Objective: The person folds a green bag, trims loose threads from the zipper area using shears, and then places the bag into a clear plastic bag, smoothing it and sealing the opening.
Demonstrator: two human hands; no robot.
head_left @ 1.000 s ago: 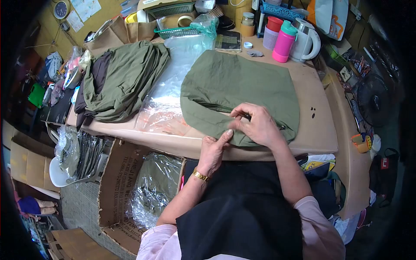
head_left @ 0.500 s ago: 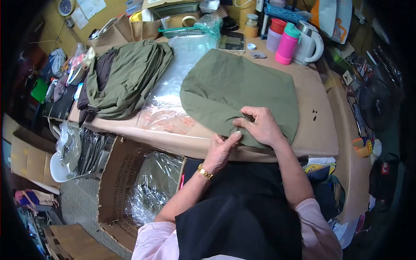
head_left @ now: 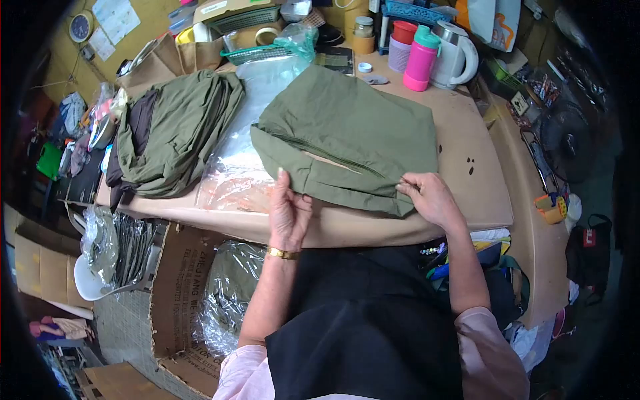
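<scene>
An olive-green cloth piece (head_left: pixel 360 120) lies spread on the tan-covered table. Along its near side runs a doubled band, and a long slit-like gap shows the tan surface beneath. My left hand (head_left: pixel 289 215) grips the band's near edge at the left, thumb on top and fingers curled under. At the near right corner, my right hand (head_left: pixel 435 200) pinches the cloth between thumb and fingers. Part of the cloth inside each grip is hidden.
A pile of olive-green cloth (head_left: pixel 177 130) lies at the left, beside clear plastic bags (head_left: pixel 233 160). A pink bottle (head_left: pixel 421 60) and a kettle (head_left: pixel 453 57) stand at the back right. Below the table edge, an open cardboard box (head_left: pixel 175 293) holds plastic-wrapped cloth.
My hands have moved apart, the left leftward and the right rightward, stretching the near edge between them. The band and gap now show. The whole view has shifted slightly.
</scene>
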